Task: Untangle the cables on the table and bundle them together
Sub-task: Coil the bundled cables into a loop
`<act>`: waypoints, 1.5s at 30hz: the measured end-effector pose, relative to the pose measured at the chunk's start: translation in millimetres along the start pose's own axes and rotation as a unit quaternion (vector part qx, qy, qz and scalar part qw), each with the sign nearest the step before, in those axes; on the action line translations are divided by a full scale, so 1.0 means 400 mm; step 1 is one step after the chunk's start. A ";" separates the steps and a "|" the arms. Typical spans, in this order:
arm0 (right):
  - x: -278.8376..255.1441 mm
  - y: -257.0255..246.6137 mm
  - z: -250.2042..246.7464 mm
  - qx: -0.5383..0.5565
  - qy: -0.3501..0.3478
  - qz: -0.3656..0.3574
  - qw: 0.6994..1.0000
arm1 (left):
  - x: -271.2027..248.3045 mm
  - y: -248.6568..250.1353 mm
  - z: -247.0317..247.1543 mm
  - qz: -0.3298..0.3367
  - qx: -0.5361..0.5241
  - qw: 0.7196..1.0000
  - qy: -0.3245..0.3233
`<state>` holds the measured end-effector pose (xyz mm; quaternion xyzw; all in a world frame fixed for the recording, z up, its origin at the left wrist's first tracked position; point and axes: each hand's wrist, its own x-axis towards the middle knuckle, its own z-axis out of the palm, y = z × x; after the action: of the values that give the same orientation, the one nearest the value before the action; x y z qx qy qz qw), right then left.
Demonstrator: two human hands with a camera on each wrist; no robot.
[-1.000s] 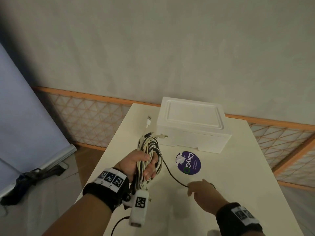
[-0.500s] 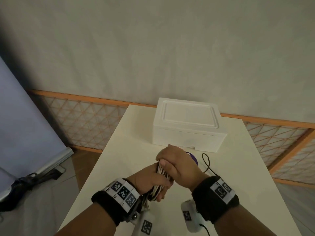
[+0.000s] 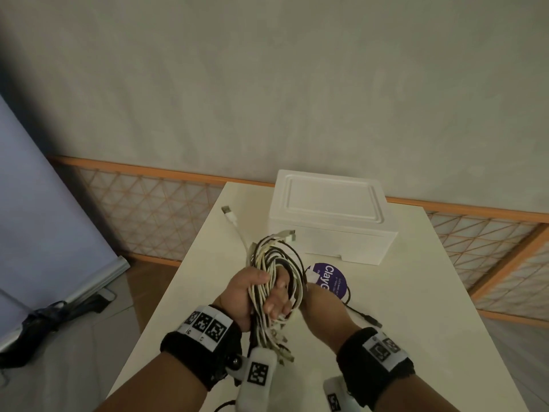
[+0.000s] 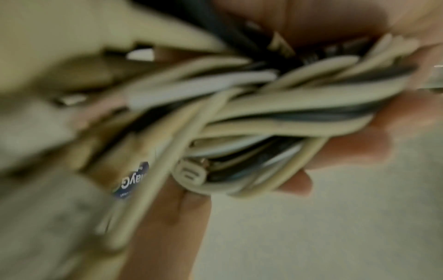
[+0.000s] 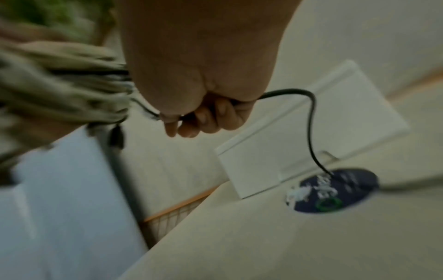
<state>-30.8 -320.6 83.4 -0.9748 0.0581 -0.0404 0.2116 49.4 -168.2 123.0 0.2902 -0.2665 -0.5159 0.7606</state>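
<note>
1. Behind everything we see a pale plaster wall [image 3: 297,84] with an orange-framed lattice panel [image 3: 142,215] along its foot, and a grey-blue screen [image 3: 38,218] leaning at the left.
2. We look down on a cream desk [image 3: 430,307] that runs out to that wall.
3. At the far end of the desk sits a white foam box [image 3: 329,215] with its lid on.
4. Just in front of the box we find a round purple sticker [image 3: 334,281] lying flat on the desk, partly hidden by the cables.
5. We hold the cable bundle [image 3: 274,281], a coil of white and black cords, above the desk near its middle; one white USB plug [image 3: 228,212] trails onto the desk left of the box.
6. Our left hand [image 3: 252,292] is wrapped round the bundle, fingers curled over the strands, as the left wrist view [image 4: 347,147] confirms, though it is blurred.
7. Our right hand [image 3: 319,304] sits just beside the bundle; in the right wrist view its fingers [image 5: 215,117] are curled round a black cable [image 5: 311,132].
8. That black cable drops onto the sticker, and its loose end [image 3: 371,318] lies on the desk to the right.
</note>
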 end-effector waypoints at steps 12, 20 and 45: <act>-0.032 -0.088 -0.085 -0.204 -0.067 -0.106 0.971 | 0.020 -0.008 -0.085 0.060 0.238 0.863 0.442; -0.007 -0.100 -0.183 -0.197 0.057 -0.184 0.961 | -0.008 -0.053 -0.091 -0.039 0.402 0.846 0.346; 0.058 0.013 -0.125 0.080 0.022 -0.096 0.992 | -0.059 -0.042 -0.054 -0.187 0.361 0.898 0.167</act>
<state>-13.4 -348.9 127.8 -0.9548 -0.0346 -0.0867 0.2824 46.2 -147.3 93.6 0.6716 -0.2441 -0.4609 0.5262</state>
